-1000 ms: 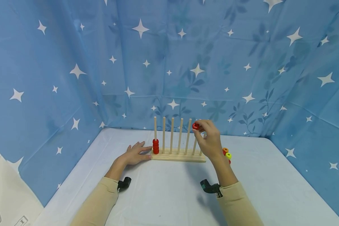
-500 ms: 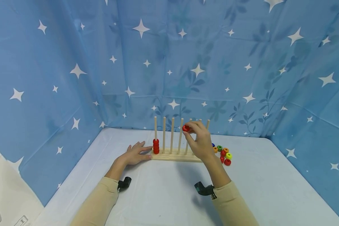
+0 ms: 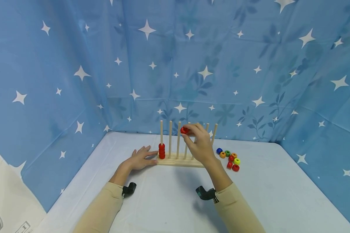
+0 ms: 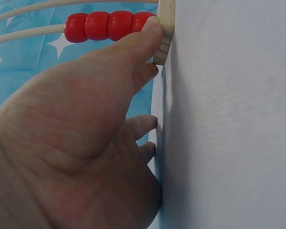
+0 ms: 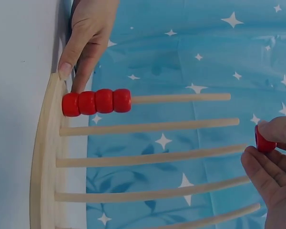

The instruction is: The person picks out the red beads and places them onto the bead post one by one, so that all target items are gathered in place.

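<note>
In the head view, my right hand (image 3: 199,144) pinches a red bead (image 3: 184,130) between thumb and fingertips, near the tops of the third and fourth rods from the left. The right wrist view shows the pinched bead (image 5: 264,138) apart from the rod tips. A wooden bead rack (image 3: 180,160) with several upright rods stands on the table. Its leftmost rod carries several stacked red beads (image 3: 161,151); the neighbouring rods that show are bare. My left hand (image 3: 138,159) lies with fingers spread, thumb and index finger touching the rack's left end (image 4: 166,24).
Right of the rack lie loose beads: a blue bead (image 3: 219,150), a green bead (image 3: 227,153), a yellow bead (image 3: 237,161), and several orange and red ones. A starry blue curtain (image 3: 175,58) hangs behind the white table (image 3: 163,200).
My right hand has moved left along the rod tops with the red bead, from the right part of the rack. The loose beads have come into sight. My left hand stays in place.
</note>
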The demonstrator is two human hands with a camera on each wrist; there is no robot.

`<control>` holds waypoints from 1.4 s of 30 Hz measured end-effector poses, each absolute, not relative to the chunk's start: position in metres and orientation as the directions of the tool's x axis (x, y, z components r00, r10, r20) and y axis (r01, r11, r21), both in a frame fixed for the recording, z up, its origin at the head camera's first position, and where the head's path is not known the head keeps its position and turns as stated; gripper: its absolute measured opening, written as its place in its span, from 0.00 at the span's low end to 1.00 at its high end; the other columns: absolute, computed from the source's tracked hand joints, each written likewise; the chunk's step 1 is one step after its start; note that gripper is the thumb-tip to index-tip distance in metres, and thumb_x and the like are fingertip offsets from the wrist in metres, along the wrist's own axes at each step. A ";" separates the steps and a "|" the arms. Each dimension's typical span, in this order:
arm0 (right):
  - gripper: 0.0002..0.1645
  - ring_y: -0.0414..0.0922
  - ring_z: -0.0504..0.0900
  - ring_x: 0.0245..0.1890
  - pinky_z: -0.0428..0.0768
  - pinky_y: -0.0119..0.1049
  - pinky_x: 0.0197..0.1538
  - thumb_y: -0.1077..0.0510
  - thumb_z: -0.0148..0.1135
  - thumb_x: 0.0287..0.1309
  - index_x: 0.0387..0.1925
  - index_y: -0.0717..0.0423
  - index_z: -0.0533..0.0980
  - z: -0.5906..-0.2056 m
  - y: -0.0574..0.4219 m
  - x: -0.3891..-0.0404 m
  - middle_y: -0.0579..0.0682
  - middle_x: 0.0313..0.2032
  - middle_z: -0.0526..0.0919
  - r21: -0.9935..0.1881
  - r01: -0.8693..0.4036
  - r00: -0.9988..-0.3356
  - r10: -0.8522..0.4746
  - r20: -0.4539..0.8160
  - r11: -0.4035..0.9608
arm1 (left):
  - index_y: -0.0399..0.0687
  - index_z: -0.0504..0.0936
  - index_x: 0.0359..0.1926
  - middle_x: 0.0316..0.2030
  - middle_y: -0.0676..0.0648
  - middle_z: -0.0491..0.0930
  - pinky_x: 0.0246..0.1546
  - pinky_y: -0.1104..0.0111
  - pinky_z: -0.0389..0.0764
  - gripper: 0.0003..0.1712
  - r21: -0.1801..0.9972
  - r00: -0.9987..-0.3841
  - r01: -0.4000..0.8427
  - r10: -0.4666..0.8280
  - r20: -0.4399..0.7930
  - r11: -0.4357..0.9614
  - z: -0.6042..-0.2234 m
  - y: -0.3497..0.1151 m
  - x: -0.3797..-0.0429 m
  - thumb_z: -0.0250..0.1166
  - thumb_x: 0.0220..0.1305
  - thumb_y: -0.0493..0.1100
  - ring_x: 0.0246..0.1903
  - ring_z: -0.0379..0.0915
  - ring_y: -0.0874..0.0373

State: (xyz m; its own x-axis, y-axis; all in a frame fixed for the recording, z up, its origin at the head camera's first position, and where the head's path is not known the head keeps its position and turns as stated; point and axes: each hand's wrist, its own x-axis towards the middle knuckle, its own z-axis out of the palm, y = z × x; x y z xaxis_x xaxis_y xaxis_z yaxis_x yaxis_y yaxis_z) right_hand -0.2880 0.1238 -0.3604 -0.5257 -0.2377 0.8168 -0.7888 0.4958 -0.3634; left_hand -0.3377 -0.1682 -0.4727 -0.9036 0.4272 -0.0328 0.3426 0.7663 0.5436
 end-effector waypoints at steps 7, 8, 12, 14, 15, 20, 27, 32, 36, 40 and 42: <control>0.20 0.48 0.88 0.44 0.88 0.38 0.50 0.64 0.70 0.66 0.58 0.63 0.82 -0.354 0.116 -0.288 0.57 0.50 0.83 -0.388 -0.778 -0.558 -0.258 0.789 0.495 | 0.57 0.72 0.76 0.81 0.33 0.50 0.75 0.30 0.34 0.36 0.545 -0.901 0.344 0.431 -0.037 0.765 -0.468 -0.166 -0.335 0.63 0.72 0.62 0.81 0.37 0.31; 0.20 0.48 0.88 0.44 0.88 0.38 0.50 0.64 0.70 0.66 0.58 0.63 0.81 -0.354 0.115 -0.288 0.57 0.50 0.83 -0.386 -0.776 -0.559 -0.262 0.787 0.498 | 0.57 0.72 0.76 0.81 0.33 0.50 0.75 0.29 0.34 0.36 0.545 -0.901 0.345 0.433 -0.036 0.764 -0.468 -0.166 -0.335 0.63 0.72 0.62 0.81 0.37 0.30; 0.20 0.48 0.88 0.42 0.89 0.38 0.48 0.64 0.71 0.65 0.57 0.64 0.82 -0.350 0.109 -0.290 0.57 0.49 0.84 -0.366 -0.789 -0.545 -0.287 0.788 0.493 | 0.57 0.71 0.76 0.81 0.33 0.50 0.75 0.29 0.34 0.36 0.541 -0.902 0.344 0.430 -0.037 0.768 -0.468 -0.166 -0.336 0.63 0.72 0.62 0.81 0.37 0.31; 0.19 0.48 0.89 0.41 0.89 0.37 0.47 0.65 0.71 0.64 0.55 0.66 0.82 -0.348 0.106 -0.291 0.57 0.48 0.84 -0.358 -0.800 -0.534 -0.300 0.790 0.481 | 0.57 0.72 0.76 0.81 0.32 0.50 0.75 0.29 0.35 0.36 0.539 -0.902 0.346 0.431 -0.035 0.768 -0.469 -0.165 -0.336 0.63 0.72 0.62 0.81 0.38 0.30; 0.19 0.48 0.88 0.41 0.89 0.37 0.47 0.64 0.71 0.64 0.55 0.66 0.82 -0.347 0.104 -0.292 0.57 0.48 0.84 -0.356 -0.805 -0.530 -0.307 0.790 0.474 | 0.57 0.72 0.76 0.81 0.32 0.51 0.75 0.29 0.35 0.36 0.538 -0.902 0.347 0.431 -0.035 0.768 -0.469 -0.165 -0.336 0.63 0.72 0.62 0.81 0.38 0.30; 0.17 0.48 0.88 0.41 0.89 0.37 0.47 0.64 0.70 0.65 0.54 0.64 0.82 -0.344 0.098 -0.294 0.56 0.47 0.84 -0.391 -0.811 -0.548 -0.330 0.769 0.436 | 0.58 0.72 0.76 0.81 0.33 0.51 0.75 0.29 0.35 0.36 0.544 -0.903 0.340 0.428 -0.039 0.767 -0.470 -0.166 -0.336 0.63 0.72 0.63 0.81 0.38 0.30; 0.18 0.47 0.88 0.42 0.89 0.37 0.47 0.63 0.70 0.66 0.56 0.64 0.82 -0.339 0.091 -0.297 0.56 0.48 0.85 -0.432 -0.806 -0.574 -0.356 0.738 0.404 | 0.58 0.71 0.76 0.81 0.33 0.51 0.75 0.29 0.34 0.37 0.551 -0.903 0.340 0.428 -0.035 0.762 -0.470 -0.168 -0.337 0.63 0.72 0.63 0.81 0.37 0.30; 0.18 0.46 0.88 0.38 0.88 0.35 0.45 0.64 0.71 0.65 0.54 0.64 0.83 -0.334 0.085 -0.300 0.56 0.47 0.85 -0.418 -0.808 -0.568 -0.360 0.740 0.415 | 0.58 0.71 0.76 0.81 0.33 0.51 0.75 0.29 0.34 0.37 0.546 -0.903 0.338 0.427 -0.039 0.766 -0.470 -0.167 -0.337 0.63 0.72 0.63 0.81 0.37 0.31; 0.17 0.47 0.88 0.37 0.88 0.35 0.44 0.64 0.71 0.64 0.54 0.65 0.83 -0.330 0.079 -0.304 0.56 0.46 0.85 -0.423 -0.805 -0.572 -0.353 0.741 0.416 | 0.58 0.71 0.76 0.81 0.33 0.50 0.75 0.29 0.34 0.37 0.546 -0.905 0.334 0.424 -0.043 0.769 -0.471 -0.167 -0.337 0.63 0.72 0.63 0.81 0.37 0.31; 0.17 0.48 0.88 0.37 0.88 0.35 0.44 0.65 0.71 0.65 0.53 0.67 0.83 -0.326 0.074 -0.308 0.57 0.46 0.85 -0.439 -0.793 -0.588 -0.342 0.733 0.423 | 0.58 0.72 0.76 0.81 0.33 0.50 0.75 0.30 0.34 0.37 0.545 -0.907 0.332 0.419 -0.040 0.770 -0.472 -0.167 -0.337 0.64 0.72 0.63 0.81 0.37 0.31; 0.17 0.48 0.88 0.37 0.88 0.35 0.45 0.64 0.71 0.65 0.54 0.67 0.83 -0.325 0.072 -0.309 0.57 0.46 0.85 -0.452 -0.780 -0.604 -0.336 0.722 0.432 | 0.58 0.72 0.76 0.81 0.33 0.51 0.75 0.30 0.35 0.37 0.545 -0.907 0.333 0.419 -0.037 0.770 -0.473 -0.167 -0.337 0.64 0.72 0.63 0.81 0.38 0.31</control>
State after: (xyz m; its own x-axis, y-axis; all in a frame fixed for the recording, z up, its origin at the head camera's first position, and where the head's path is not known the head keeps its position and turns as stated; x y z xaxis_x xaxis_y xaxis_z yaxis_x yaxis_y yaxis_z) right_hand -0.3095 0.0721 -0.3245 -0.6044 -0.3356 0.7225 -0.7803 0.4325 -0.4519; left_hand -0.3370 -0.1674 -0.4729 -0.9073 0.4188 -0.0370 0.3330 0.7696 0.5448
